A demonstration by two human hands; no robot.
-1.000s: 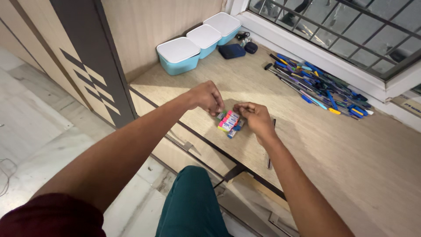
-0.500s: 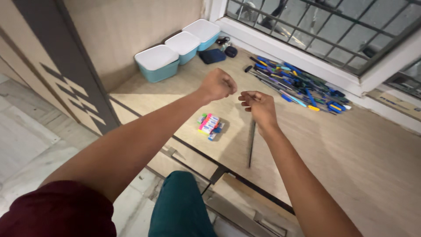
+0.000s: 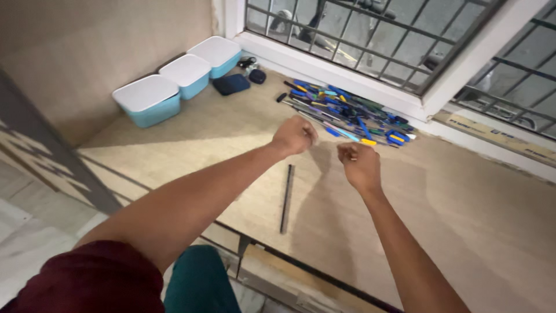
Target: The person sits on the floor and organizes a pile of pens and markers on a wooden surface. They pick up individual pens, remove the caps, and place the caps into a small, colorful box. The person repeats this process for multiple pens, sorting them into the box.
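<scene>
Head: 2 hands (image 3: 327,152), 3 tubs (image 3: 186,72)

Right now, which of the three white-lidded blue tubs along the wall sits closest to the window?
The far tub, at the end of the row by the window frame. The middle tub and the near tub sit farther back along the wall.
</scene>
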